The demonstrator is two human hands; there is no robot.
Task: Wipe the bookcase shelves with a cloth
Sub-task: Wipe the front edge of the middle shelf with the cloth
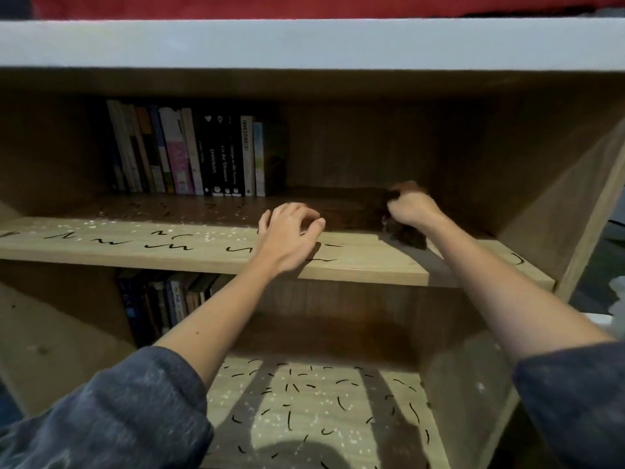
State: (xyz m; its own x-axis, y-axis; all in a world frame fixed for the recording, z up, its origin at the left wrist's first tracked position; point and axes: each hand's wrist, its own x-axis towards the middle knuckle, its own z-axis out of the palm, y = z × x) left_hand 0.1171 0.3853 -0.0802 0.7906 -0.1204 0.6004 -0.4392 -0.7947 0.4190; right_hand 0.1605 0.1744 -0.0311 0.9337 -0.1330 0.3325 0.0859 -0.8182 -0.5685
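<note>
A wooden bookcase fills the view. Its middle shelf (203, 247) carries black squiggle marks and pale specks along the front. My right hand (411, 208) grips a dark brown cloth (407, 233), which hangs down onto the right part of that shelf. My left hand (289, 233) hovers just above the shelf's middle, fingers loosely curled and holding nothing. The lower shelf (314, 404) also shows several black marks and white specks.
A row of upright books (189, 152) stands at the back left of the middle shelf. More books (162, 304) stand at the left of the lower shelf. The bookcase's right side panel (571, 204) is close to my right hand. A white top board (304, 42) runs overhead.
</note>
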